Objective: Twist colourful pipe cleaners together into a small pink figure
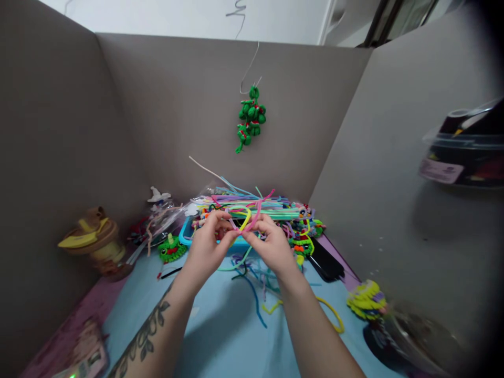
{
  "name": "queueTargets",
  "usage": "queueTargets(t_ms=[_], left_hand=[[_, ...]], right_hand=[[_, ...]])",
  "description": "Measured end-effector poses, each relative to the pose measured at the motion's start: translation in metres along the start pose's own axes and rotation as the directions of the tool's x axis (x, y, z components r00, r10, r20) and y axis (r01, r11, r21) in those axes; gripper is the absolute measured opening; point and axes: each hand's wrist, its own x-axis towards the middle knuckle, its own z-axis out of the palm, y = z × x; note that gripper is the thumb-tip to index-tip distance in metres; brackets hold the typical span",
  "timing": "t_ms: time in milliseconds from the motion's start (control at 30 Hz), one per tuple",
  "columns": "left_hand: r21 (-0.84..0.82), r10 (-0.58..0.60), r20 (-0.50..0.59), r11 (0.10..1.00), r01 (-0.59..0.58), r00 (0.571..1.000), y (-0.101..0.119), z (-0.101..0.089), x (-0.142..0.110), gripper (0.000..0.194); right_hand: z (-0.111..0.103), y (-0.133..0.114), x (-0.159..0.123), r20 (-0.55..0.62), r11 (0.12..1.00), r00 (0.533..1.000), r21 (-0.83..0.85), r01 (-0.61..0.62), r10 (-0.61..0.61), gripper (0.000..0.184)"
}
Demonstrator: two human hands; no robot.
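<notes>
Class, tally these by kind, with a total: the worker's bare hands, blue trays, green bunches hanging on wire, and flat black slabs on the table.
Bare hands: 2 (left hand, right hand)
Blue tray: 1
Hanging green bunch: 1
Flat black slab: 1
Total: 5

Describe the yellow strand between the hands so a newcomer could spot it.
Find the blue tray below the grey back panel. In front of it, the left hand and right hand nearly meet; between them curves the yellow strand. Its bright yellow sets it apart from the pink strand beside it.
</notes>
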Motion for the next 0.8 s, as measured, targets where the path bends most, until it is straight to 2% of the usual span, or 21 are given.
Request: queueTargets(t_ms=[100, 167, 267, 367, 467, 533, 600, 800], left_hand=[[0.05, 0.016, -0.181, 0.999, -0.007, 0.983, 0.0, 0.0, 0.0, 0.029], [0.051, -0.01, -0.229, 0.998, 0.022, 0.973, 0.001, -0.001, 0.0, 0.023], [-0.005, -0.092, -0.145, 0.996, 0.092, 0.985, 0.003, -0.001, 0.0, 0.019], [-0.168, -0.194, -0.084, 0.97, 0.178, 0.977, 0.004, 0.005, 0.001, 0.026], [-0.393, -0.28, -0.04, 0.887, 0.242, 0.959, 0.002, 0.011, 0.001, 0.032], [-0.484, -0.305, -0.027, 0.837, 0.254, 0.952, 0.001, 0.013, 0.002, 0.035], [-0.508, -0.315, -0.025, 0.822, 0.259, 0.949, 0.0, 0.014, 0.002, 0.036], [-0.45, -0.297, -0.055, 0.86, 0.242, 0.953, 0.0, 0.013, 0.002, 0.032]], right_hand=[[0.005, 0.003, 0.0, -0.101, 0.999, 0.995, 0.046, -0.014, 0.019, 0.013], [0.006, 0.005, -0.001, -0.152, 0.998, 0.988, 0.067, -0.015, 0.025, 0.013], [0.008, 0.007, -0.001, -0.189, 0.995, 0.982, 0.103, -0.001, 0.021, 0.012], [0.009, 0.005, -0.001, -0.2, 0.991, 0.98, 0.136, 0.012, 0.016, 0.012], [0.013, 0.001, -0.002, -0.182, 0.987, 0.983, 0.161, -0.009, 0.038, 0.012], [0.015, 0.001, -0.003, -0.163, 0.984, 0.985, 0.179, -0.023, 0.053, 0.012], [0.017, 0.001, -0.003, -0.155, 0.981, 0.986, 0.191, -0.033, 0.064, 0.011], [0.018, 0.007, -0.002, -0.15, 0.966, 0.983, 0.249, -0.062, 0.102, 0.013]])
